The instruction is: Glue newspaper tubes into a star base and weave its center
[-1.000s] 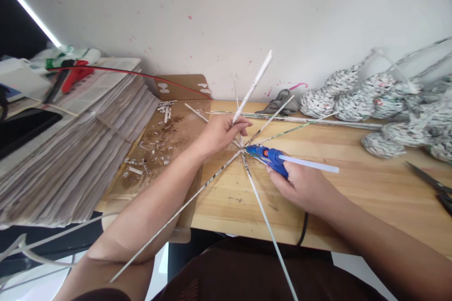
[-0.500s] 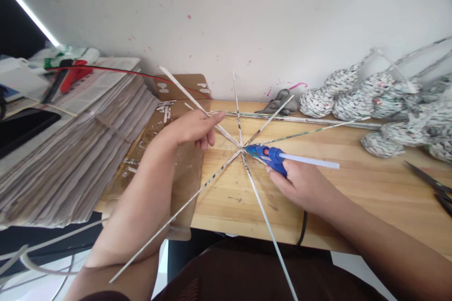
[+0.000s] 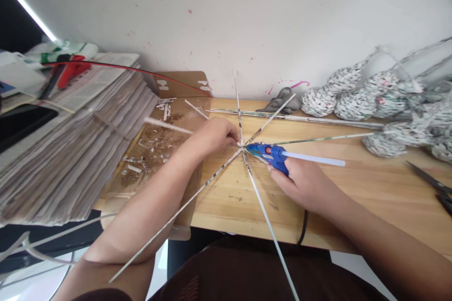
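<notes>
Around one hub [image 3: 242,148], our paper rods [image 3: 263,209] fan out over the wooden table [image 3: 226,216]. From four o'clock our right hand [image 3: 305,186] grips the blue glue gun [image 3: 272,156], angled so that, we judge, its nozzle [image 3: 250,149] can reach the hub (touching or just beside, we cannot tell). From ten o'clock our left hand [image 3: 219,134] bends its fingers [image 3: 233,135] there, probably to steady one rod; whether they pinch or merely press is hidden.
</notes>
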### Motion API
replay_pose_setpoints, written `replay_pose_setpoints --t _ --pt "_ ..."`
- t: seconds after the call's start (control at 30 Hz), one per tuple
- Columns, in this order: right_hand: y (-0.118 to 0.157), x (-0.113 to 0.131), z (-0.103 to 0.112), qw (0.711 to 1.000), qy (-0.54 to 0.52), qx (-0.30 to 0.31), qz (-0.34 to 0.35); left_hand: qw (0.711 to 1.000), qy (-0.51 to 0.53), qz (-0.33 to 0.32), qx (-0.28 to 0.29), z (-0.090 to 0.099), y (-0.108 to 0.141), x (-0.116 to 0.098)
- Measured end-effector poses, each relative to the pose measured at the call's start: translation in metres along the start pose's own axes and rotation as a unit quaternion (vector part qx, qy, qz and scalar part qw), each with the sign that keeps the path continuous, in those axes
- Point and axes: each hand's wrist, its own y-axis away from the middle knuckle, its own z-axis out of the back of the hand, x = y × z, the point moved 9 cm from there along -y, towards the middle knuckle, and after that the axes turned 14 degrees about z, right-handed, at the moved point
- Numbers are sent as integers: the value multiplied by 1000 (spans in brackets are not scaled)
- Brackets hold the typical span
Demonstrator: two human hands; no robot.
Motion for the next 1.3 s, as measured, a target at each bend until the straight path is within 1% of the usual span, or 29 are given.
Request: replay_pose_setpoints --t 0.1,0.17,0.27,0.43,0.5,0.6,0.73,0.87,1.03,1.1,1.3 --pt "1 -2 2 1000 6 -8 -8 999 -22 -9 26 -11 -1 -1" --pt "1 -4 3 1000 4 -12 -11 999 -23 -10 31 -14 -1 0" --pt "0 -4 5 1000 -17 -21 -10 999 -15 -10 32 -16 -2 0" --pt "0 -6 11 995 -77 -58 -26 999 -12 -23 21 -15 -3 0" --pt "-1 -6 8 995 -77 -51 -30 999 -15 -27 18 -14 -3 0" --pt "-2 -6 3 997 -61 -25 -31 999 -27 -30 16 -14 -3 -1" --pt "-3 -3 2 999 -37 -15 -15 998 -43 -35 6 -14 -3 -2" --pt "-2 -4 4 999 -24 -15 -14 998 -42 -35 5 -15 -4 -2" --pt "-1 -8 6 996 -73 -40 -30 999 -36 -29 15 -17 -5 0" --pt "-1 -8 5 996 -77 -34 -31 999 -32 -28 14 -17 -5 0" --pt "-2 -4 3 1000 -22 -12 -15 999 -19 -25 11 -16 -6 1"
